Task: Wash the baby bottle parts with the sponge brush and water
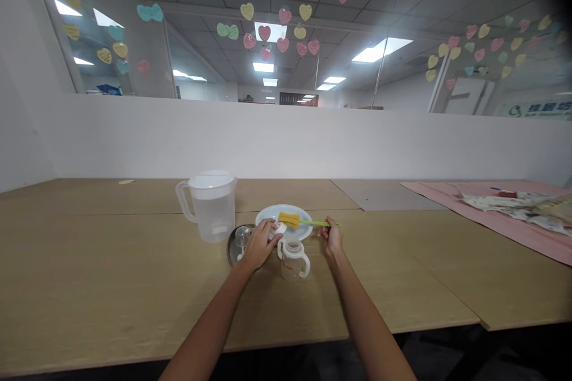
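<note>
My right hand [333, 238] is closed on the thin green handle of a sponge brush [289, 219]. The brush's yellow head lies over a white plate [267, 212], against a small white bottle part [280, 228]. My left hand [260, 244] pinches that part at the plate's near edge; its exact shape is too small to make out. Just in front of the plate stands an uncapped clear baby bottle [292, 263] with two white handles. Partly behind my left hand is a round metal tray [232, 250] with a clear dome cap [242, 234] on it.
A clear plastic pitcher [215, 214] with a lid stands left of the plate. Far right, a pink cloth [429, 195] carries several packets [504, 205]. A low white wall [286, 143] topped by glass closes the wooden table's [134, 286] back.
</note>
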### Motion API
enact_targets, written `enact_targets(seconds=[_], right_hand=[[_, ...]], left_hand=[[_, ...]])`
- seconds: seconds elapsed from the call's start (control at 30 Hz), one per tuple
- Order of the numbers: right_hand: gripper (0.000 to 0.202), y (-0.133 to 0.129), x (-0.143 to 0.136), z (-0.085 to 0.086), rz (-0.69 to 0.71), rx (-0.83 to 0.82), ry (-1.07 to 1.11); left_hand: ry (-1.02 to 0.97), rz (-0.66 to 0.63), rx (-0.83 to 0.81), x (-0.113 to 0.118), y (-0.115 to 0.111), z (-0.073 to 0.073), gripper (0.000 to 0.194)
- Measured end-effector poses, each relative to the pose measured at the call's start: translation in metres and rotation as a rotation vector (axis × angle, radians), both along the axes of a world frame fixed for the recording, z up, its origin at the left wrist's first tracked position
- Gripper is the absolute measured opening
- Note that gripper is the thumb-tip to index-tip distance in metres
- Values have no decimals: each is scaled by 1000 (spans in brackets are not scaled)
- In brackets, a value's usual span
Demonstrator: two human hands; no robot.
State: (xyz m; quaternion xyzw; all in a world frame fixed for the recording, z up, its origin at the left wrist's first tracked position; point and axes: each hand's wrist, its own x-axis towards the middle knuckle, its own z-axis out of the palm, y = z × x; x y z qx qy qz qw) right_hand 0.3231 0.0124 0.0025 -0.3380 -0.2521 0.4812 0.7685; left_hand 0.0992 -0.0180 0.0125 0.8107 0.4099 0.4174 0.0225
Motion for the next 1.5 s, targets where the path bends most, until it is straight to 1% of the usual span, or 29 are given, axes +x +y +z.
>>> enact_targets(seconds=[0.1, 0.2, 0.3, 0.4, 0.5, 0.67, 0.73, 0.8, 0.87, 0.93, 1.13, 1.2, 1.4, 1.5], right_hand=[[27, -1, 3, 1, 54, -7, 37], [27, -2, 2, 2, 128, -13, 31], [25, -1, -2, 2, 98, -19, 37], [24, -1, -3, 3, 63, -18, 56], [25, -1, 0, 2, 100, -29, 50], [28, 0, 3, -2, 223, -5, -2], [27, 1, 2, -3, 270, -17, -23], [27, 2, 0, -4, 286, -23, -23], [27, 3, -1, -5, 273, -22, -14], [26, 3, -1, -6, 239, -27, -8], [27, 3, -1, -5, 169, -30, -2], [27, 2, -1, -4, 159, -33, -7], [31, 2, -1, -4, 79, -51, -47], [30, 3, -3, -5, 88, -36, -89]], left_hand=[[-49, 18, -33, -1, 3, -3, 26], [-95, 21, -57, 0, 3, -2, 23], [-149, 42, -84, 1, -1, 3, 21], [-206, 58, -114, 3, -5, 8, 32], [-206, 40, -84, 4, -6, 10, 39], [-153, 26, -22, 2, -2, 5, 36], [-153, 50, -7, 1, 1, 2, 37], [-163, 96, 5, 1, 3, 0, 37], [-184, 135, 3, 0, 5, -2, 38], [-218, 145, -9, 0, 6, -1, 38], [-286, 39, -17, 2, 2, 1, 37], [-295, 27, -12, 3, 2, 0, 35], [-420, 105, -37, 2, 1, 2, 37], [-372, 81, -69, 3, -2, 4, 38]])
